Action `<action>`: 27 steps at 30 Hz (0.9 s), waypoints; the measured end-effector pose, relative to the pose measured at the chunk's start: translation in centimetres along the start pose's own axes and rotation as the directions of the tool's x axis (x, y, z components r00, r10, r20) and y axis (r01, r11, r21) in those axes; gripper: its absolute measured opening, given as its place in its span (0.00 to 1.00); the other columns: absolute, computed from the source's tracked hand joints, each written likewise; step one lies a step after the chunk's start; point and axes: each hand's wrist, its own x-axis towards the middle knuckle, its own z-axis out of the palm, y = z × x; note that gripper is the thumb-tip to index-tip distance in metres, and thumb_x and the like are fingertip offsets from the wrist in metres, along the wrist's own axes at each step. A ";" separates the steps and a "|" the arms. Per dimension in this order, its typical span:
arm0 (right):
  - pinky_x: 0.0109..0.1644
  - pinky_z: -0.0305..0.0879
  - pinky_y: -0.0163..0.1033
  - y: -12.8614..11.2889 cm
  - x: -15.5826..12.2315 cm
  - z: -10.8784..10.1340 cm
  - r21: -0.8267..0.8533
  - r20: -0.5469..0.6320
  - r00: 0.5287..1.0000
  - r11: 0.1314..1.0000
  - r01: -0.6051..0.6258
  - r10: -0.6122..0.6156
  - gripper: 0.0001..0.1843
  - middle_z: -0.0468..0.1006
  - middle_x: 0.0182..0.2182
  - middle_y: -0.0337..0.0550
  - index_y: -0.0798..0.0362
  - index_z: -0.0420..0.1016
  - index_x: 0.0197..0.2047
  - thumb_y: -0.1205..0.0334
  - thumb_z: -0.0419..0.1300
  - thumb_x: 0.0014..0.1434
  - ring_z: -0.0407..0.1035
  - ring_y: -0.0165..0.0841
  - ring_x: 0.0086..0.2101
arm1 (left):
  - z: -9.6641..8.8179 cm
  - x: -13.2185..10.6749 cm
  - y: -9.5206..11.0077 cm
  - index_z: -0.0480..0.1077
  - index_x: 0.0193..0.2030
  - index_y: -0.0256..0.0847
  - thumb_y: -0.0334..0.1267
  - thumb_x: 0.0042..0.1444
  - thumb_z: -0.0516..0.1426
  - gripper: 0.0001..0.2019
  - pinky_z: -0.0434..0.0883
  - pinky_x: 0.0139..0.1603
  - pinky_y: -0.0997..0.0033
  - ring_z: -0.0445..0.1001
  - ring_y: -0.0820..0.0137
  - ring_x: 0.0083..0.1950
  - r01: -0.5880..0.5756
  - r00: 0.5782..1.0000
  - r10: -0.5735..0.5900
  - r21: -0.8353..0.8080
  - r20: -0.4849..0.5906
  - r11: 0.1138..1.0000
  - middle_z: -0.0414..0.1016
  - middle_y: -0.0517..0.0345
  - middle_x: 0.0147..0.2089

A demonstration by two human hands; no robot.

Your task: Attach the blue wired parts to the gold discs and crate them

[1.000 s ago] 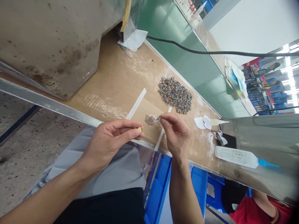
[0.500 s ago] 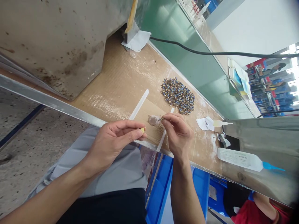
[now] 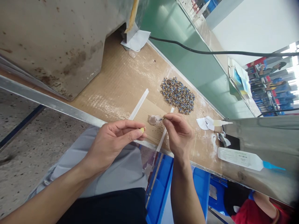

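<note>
My left hand (image 3: 112, 140) is closed in a pinch on a small yellow piece (image 3: 142, 129) at its fingertips, just over the near edge of the cardboard-covered bench (image 3: 112, 84). My right hand (image 3: 178, 133) pinches a tiny metal part (image 3: 161, 119) and holds its tip at a small clear round dish (image 3: 153, 119) lying on the cardboard. A heap of small blue and brass parts (image 3: 177, 95) lies beyond the right hand. Two white strips (image 3: 139, 104) rest on the cardboard beside the dish.
A stained metal housing (image 3: 53, 40) stands at the left. A green conveyor belt (image 3: 184, 56) runs behind the bench, crossed by a black cable (image 3: 210, 52). A glue bottle with a blue tip (image 3: 243, 158) and a small tube (image 3: 218, 123) lie right. Blue bins (image 3: 161, 189) sit below. Another person in red (image 3: 261, 210) is at lower right.
My right hand's pinch has shifted slightly at the dish; the view has tilted a little. My left hand keeps its hold, almost still.
</note>
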 end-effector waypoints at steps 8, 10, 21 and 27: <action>0.51 0.81 0.46 0.2 -0.9 -0.2 -0.042 -0.085 0.995 0.997 -0.062 0.058 0.04 0.90 0.47 0.43 0.45 0.92 0.52 0.59 0.74 0.76 0.84 0.38 0.46 | 0.0 0.1 0.0 0.95 0.50 0.51 0.48 0.63 0.83 0.13 0.90 0.55 0.68 0.95 0.63 0.46 0.001 1.000 -0.001 0.004 -0.012 1.000 0.95 0.55 0.43; 0.52 0.81 0.46 0.3 -1.3 0.0 -0.045 -0.097 0.992 0.996 -0.083 0.078 0.05 0.90 0.48 0.43 0.45 0.92 0.52 0.58 0.74 0.76 0.84 0.38 0.46 | 0.0 0.1 0.0 0.95 0.50 0.51 0.49 0.63 0.83 0.13 0.90 0.55 0.67 0.95 0.62 0.46 0.004 1.000 -0.003 0.009 -0.016 1.000 0.95 0.55 0.44; 0.52 0.80 0.44 0.8 -2.3 0.4 -0.008 -0.144 0.980 0.990 -0.139 0.136 0.06 0.90 0.47 0.42 0.45 0.92 0.52 0.55 0.75 0.77 0.84 0.37 0.45 | 0.3 -0.1 0.1 0.95 0.50 0.51 0.48 0.63 0.83 0.11 0.90 0.54 0.70 0.95 0.63 0.45 0.000 1.000 0.000 0.007 -0.030 1.000 0.95 0.56 0.43; 0.52 0.79 0.44 1.1 -2.7 0.8 0.018 -0.161 0.972 0.986 -0.167 0.168 0.07 0.91 0.46 0.42 0.47 0.92 0.53 0.55 0.76 0.76 0.84 0.36 0.44 | 0.4 -0.1 0.1 0.95 0.50 0.51 0.48 0.64 0.83 0.11 0.90 0.55 0.68 0.94 0.63 0.45 -0.005 0.999 0.006 0.019 -0.043 1.000 0.95 0.57 0.44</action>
